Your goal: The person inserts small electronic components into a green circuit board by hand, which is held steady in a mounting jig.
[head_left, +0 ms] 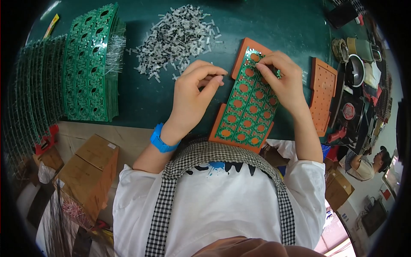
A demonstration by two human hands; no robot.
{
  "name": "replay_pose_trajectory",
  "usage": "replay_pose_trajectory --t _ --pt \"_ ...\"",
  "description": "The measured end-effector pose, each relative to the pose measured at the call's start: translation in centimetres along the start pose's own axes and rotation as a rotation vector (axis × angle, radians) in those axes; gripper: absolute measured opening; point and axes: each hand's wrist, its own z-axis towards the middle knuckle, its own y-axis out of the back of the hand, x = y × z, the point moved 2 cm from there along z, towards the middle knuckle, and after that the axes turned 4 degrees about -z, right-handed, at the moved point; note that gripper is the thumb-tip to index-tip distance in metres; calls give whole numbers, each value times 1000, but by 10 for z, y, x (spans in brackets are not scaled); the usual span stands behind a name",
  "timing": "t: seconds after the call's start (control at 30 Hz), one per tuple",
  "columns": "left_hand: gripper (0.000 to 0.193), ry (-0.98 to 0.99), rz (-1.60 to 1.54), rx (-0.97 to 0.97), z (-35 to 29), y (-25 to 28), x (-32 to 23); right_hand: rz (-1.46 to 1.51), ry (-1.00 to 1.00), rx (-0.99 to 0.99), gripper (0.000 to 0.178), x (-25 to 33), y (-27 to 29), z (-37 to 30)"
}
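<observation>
A green circuit board panel with rows of round cut-outs lies tilted on an orange-brown fixture plate in front of me. My right hand is over the panel's far end, thumb and forefinger brought close together at a cut-out. Whatever its fingertips hold is hidden. My left hand hovers just left of the panel, its thumb and forefinger pinched; anything between them is too small to name. Beyond it spreads a heap of small clear and black parts, apart from both hands.
Stacked green circuit panels stand at the left, with more panels in a row beside them. A second orange-brown fixture plate lies to the right. Cardboard boxes sit below the table's left edge. Another person is at far right.
</observation>
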Motion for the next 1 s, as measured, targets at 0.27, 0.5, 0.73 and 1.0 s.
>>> replay_pose_trajectory --t 0.27,0.5,0.73,1.0 --pt "14 -20 50 1 1 -1 3 -10 56 121 9 -6 -1 5" --pt "17 -19 76 -5 0 2 6 -104 89 160 10 -5 -2 7" --pt "22 31 60 -14 -1 2 3 -118 72 141 11 -5 -4 6" --pt "23 40 38 -13 -3 0 4 -131 93 93 11 -5 -6 5"
